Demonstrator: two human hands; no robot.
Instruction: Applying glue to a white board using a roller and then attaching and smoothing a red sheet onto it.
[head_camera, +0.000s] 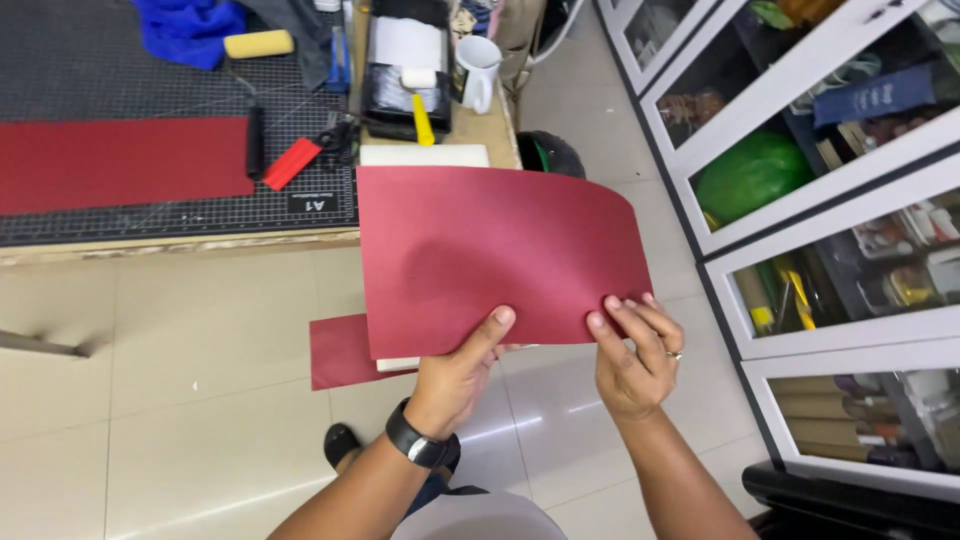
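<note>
A dark red sheet of card (495, 250) is held up in front of me, its top edge curving down to the right. My left hand (462, 372) pinches its lower edge with the thumb on top, and also grips a second red sheet (338, 352) and a thin cream board (397, 364) underneath. My right hand (632, 352) holds the lower right edge with several fingertips on the face. A black watch is on my left wrist, a ring on my right hand.
A workbench with a black cutting mat (150, 90) carries a long red strip (120, 163), a red-handled knife (292, 163), a paint tray with roller (405, 70) and a white mug (478, 70). Glass-fronted white cabinets (830, 230) stand right. Tiled floor below.
</note>
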